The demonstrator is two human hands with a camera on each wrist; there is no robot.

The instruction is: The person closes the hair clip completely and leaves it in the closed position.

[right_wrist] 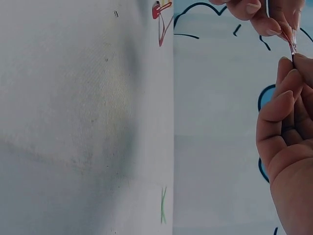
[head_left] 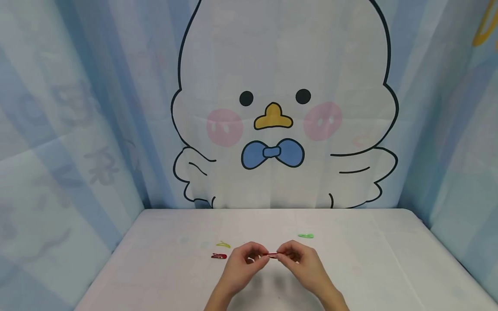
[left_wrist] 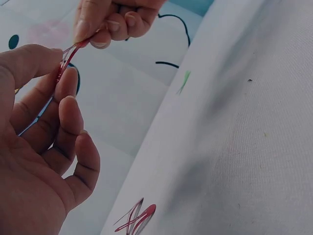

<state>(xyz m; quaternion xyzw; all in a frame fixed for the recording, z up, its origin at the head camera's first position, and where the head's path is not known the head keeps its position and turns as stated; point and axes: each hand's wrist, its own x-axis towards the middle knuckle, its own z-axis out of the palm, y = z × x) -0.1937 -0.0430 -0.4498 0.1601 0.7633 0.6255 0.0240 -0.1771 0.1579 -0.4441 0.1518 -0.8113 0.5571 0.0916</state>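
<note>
Red hair clip (head_left: 272, 255) is up over the white table (head_left: 373, 276), left hand (head_left: 239, 268) pinching one end, right hand (head_left: 308, 268) the other; tiny fingertip grips, so one slip could probably ping it loose.

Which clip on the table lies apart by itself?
The green clip, alone beyond the right hand; a yellow clip lies close to a red clip, left of the left hand.

Two hands (head_left: 242, 264) (head_left: 306, 264); two red clips (head_left: 219, 256) (head_left: 272, 255); one green clip (head_left: 306, 236); one yellow clip (head_left: 223, 244).
</note>
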